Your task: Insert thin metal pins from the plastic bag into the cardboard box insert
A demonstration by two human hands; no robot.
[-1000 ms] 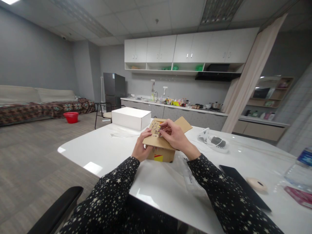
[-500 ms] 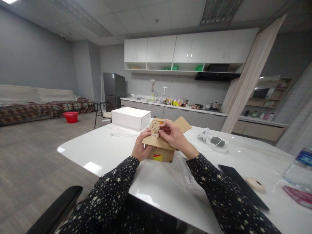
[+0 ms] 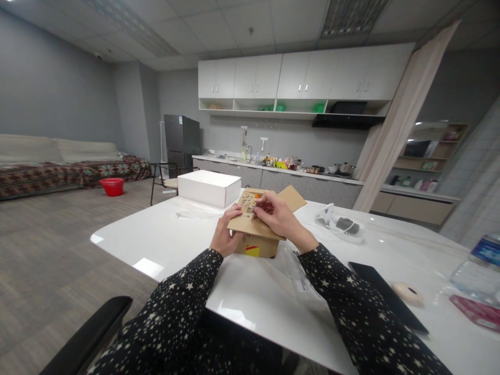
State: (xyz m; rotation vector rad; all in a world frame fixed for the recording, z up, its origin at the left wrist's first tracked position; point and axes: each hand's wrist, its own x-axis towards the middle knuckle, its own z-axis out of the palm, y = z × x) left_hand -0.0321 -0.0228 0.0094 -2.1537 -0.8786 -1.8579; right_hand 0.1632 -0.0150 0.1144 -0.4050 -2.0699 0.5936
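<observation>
A small cardboard box [image 3: 266,251] with a red and yellow label stands on the white table before me, its flaps raised. Small round metallic pieces [image 3: 248,202] dot the near flap [image 3: 250,225], and thin pins poke out beneath it. My left hand [image 3: 226,230] grips the left edge of that flap, thumb below and fingers on top. Over the flap, my right hand [image 3: 279,214] has its thumb and fingertips pinched together beside the metallic pieces. Whatever lies between those fingertips is too small to make out.
A white box [image 3: 207,188] stands behind on the left. To the right lie a white device with a cable [image 3: 346,229], a black tablet-like slab [image 3: 386,294], a beige rounded object [image 3: 407,293] and a water bottle [image 3: 478,268]. Clear plastic wrap [image 3: 299,276] lies by my right forearm.
Both hands keep nearly the same position on the flap. The view has shifted very slightly.
</observation>
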